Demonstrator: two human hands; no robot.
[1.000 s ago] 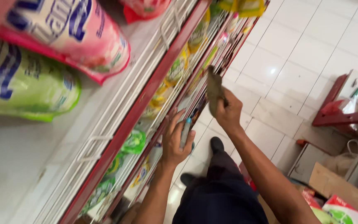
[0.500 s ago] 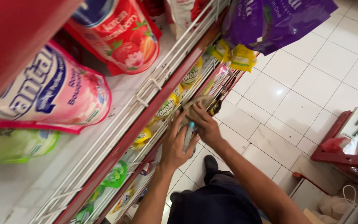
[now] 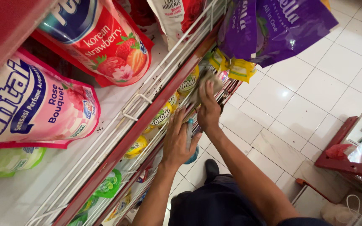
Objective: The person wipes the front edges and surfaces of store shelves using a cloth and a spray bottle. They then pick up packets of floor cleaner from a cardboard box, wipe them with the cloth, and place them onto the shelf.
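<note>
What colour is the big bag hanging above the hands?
Purple bag, seen in the head view.

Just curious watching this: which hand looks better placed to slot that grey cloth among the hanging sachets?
Probably the right hand: it already grips the grey cloth against the sachets. The left hand sits lower, holding a pen.

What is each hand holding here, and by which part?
The right hand presses a grey-brown cloth against the shelf front, gripped at its lower part. The left hand holds a slim pen-like tool by its middle, fingers curled around it.
</note>
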